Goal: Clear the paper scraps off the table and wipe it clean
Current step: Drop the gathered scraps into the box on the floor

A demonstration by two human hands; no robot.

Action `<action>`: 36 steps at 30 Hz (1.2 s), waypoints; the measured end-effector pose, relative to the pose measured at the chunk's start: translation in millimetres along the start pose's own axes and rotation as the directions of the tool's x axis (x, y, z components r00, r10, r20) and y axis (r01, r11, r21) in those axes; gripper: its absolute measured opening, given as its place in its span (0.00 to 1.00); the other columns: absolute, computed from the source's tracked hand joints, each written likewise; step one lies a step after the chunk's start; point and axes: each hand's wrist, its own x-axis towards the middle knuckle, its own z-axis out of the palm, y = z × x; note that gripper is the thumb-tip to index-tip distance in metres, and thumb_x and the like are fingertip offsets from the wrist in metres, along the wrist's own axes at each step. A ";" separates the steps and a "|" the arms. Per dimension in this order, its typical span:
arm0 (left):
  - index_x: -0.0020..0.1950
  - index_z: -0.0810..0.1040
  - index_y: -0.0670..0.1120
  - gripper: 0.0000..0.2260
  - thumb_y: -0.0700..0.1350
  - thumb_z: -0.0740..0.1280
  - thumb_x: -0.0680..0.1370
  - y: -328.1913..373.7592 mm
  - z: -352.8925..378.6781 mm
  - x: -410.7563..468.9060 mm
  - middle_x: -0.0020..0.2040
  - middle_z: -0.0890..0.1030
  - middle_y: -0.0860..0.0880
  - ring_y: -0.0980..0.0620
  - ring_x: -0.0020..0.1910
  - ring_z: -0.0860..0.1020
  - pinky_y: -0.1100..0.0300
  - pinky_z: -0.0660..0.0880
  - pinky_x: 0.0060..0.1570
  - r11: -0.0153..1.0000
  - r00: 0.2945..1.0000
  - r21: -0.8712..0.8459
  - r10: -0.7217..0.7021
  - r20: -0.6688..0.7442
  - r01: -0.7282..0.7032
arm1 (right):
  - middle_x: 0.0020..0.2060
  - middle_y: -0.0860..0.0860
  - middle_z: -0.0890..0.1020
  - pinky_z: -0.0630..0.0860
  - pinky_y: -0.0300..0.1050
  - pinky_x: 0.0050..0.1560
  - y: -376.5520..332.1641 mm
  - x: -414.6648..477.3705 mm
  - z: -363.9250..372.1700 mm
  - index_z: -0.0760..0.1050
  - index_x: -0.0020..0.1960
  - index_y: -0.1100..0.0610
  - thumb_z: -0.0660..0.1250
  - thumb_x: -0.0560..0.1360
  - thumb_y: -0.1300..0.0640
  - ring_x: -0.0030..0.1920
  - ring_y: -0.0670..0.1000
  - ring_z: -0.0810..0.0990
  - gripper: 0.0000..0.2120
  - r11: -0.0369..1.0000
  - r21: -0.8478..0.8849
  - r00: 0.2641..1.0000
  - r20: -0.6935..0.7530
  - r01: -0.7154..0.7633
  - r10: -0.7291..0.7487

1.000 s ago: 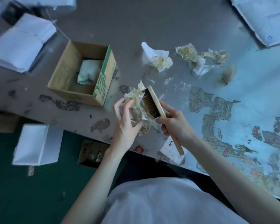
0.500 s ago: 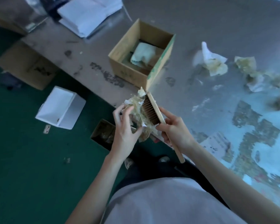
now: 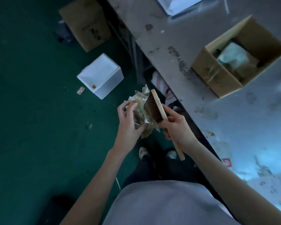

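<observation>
The left hand grips crumpled paper scraps, the right hand a brush; the stained tabletop is not wiped yet.

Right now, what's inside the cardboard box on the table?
Inside the cardboard box lies a pale greenish folded cloth. The cloth and the box walls hide whatever lies beneath or beside it.

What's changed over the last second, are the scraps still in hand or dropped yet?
The view has swung left, off the table toward the green floor, so both hands now sit over the floor near the white bin. Nothing was let go: the left hand keeps its grip on the crumpled scraps, pressed against the brush in the right hand. The cardboard box stays put.
</observation>
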 end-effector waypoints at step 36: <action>0.66 0.72 0.43 0.22 0.37 0.70 0.73 -390.8 237.9 11.1 0.64 0.67 0.43 0.44 0.54 0.75 0.49 0.76 0.55 0.677 0.689 -0.259 -0.723 -0.060 0.688 | 0.30 0.47 0.81 0.67 0.38 0.21 313.6 333.7 36.6 0.77 0.58 0.42 0.65 0.70 0.65 0.23 0.44 0.72 0.24 0.901 -0.207 0.924 -0.050 -0.381 0.379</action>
